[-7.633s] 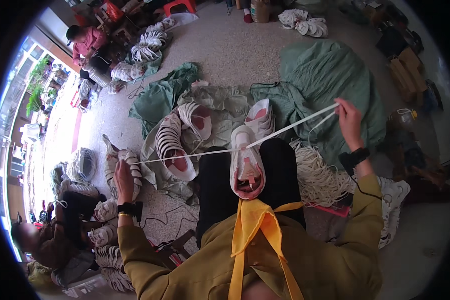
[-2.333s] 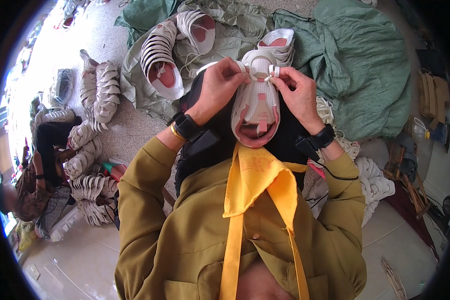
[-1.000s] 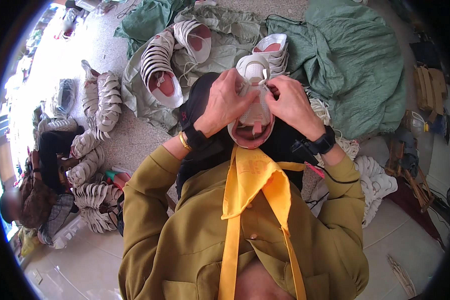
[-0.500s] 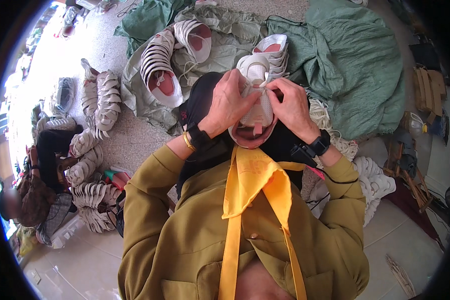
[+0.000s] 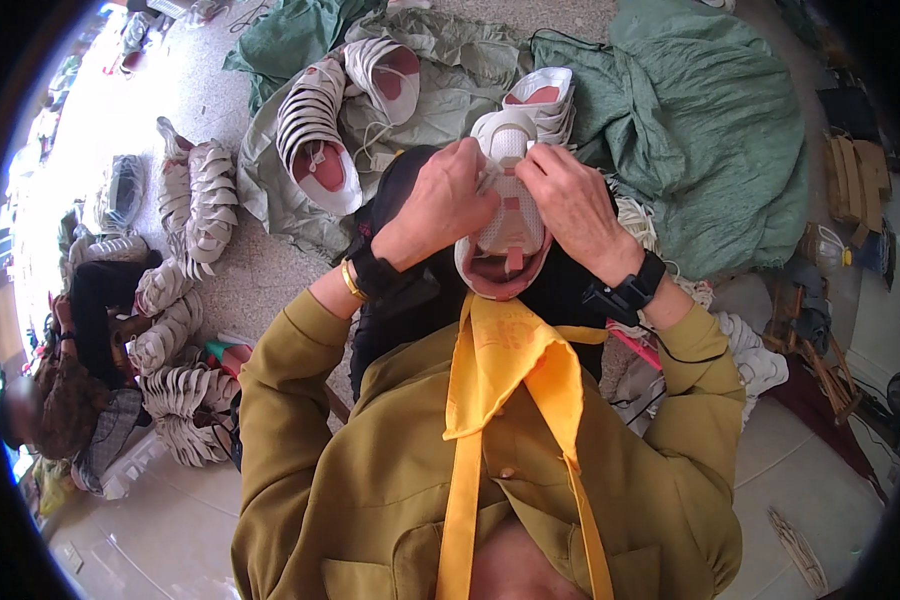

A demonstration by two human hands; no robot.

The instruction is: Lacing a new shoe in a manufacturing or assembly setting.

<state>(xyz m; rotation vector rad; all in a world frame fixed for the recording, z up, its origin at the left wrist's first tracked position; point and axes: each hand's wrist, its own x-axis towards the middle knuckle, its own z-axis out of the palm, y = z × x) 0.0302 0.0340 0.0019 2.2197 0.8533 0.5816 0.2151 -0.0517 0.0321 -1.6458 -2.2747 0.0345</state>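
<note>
A white and pale pink shoe upper (image 5: 510, 222) rests on my lap between my knees, its toe pointing away and its pink-lined opening toward me. My left hand (image 5: 442, 205) is closed over the left side of the upper, with a bit of white shoelace (image 5: 486, 180) at its fingertips. On the right side, my right hand (image 5: 570, 198) pinches close to the lacing area below the toe. What sits between its thumb and finger is too small to make out. A pink tab (image 5: 514, 260) stands at the heel opening.
Stacked white uppers (image 5: 320, 140) lie ahead on a grey-green sheet; another stack (image 5: 542, 100) is just beyond the toe. A green sack (image 5: 700, 140) spreads at the right. More stacks (image 5: 210, 200) line the floor at left, near a seated person (image 5: 65, 400). White laces (image 5: 635, 222) lie beside my right knee.
My hands have drawn slightly apart at the lacing. The left turned more into a fist, while the right moved up and left toward the toe. The shoe upper stays on my lap.
</note>
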